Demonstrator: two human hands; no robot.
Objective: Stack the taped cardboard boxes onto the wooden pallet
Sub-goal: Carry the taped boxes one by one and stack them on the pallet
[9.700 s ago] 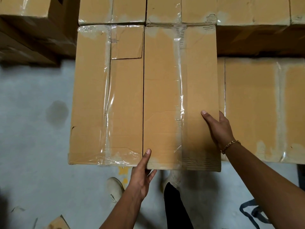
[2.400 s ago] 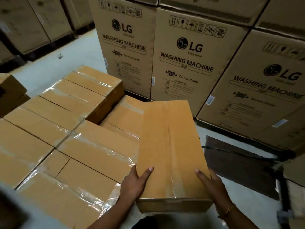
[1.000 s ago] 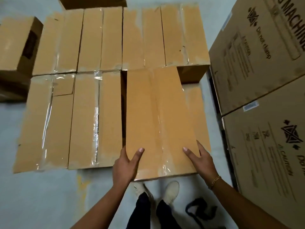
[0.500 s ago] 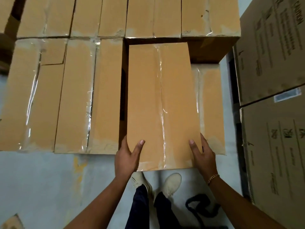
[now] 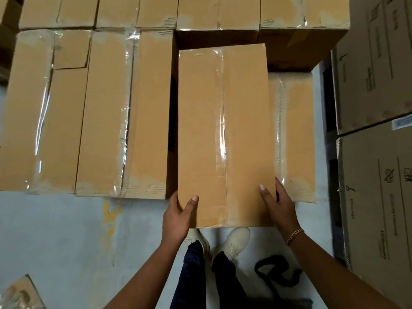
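I hold a long taped cardboard box (image 5: 225,130) lengthwise in front of me. My left hand (image 5: 178,217) grips its near left corner with the thumb on top. My right hand (image 5: 278,208) grips its near right edge the same way. The box hangs over a lower taped box (image 5: 296,134) on the right side of the stack, beside a taller taped box (image 5: 147,112) to its left. A dark gap shows between them. The wooden pallet is hidden under the stacked boxes.
More taped boxes (image 5: 44,108) fill the left, and a back row (image 5: 218,12) runs across the top. Large printed cartons (image 5: 376,63) stand close on the right. My shoes (image 5: 234,241) and a dark strap (image 5: 276,275) are on the grey floor (image 5: 66,241).
I turned from the washing machine cartons to the stack with the box in both hands. Over the last second the box has moved forward and down above the low box on the right.
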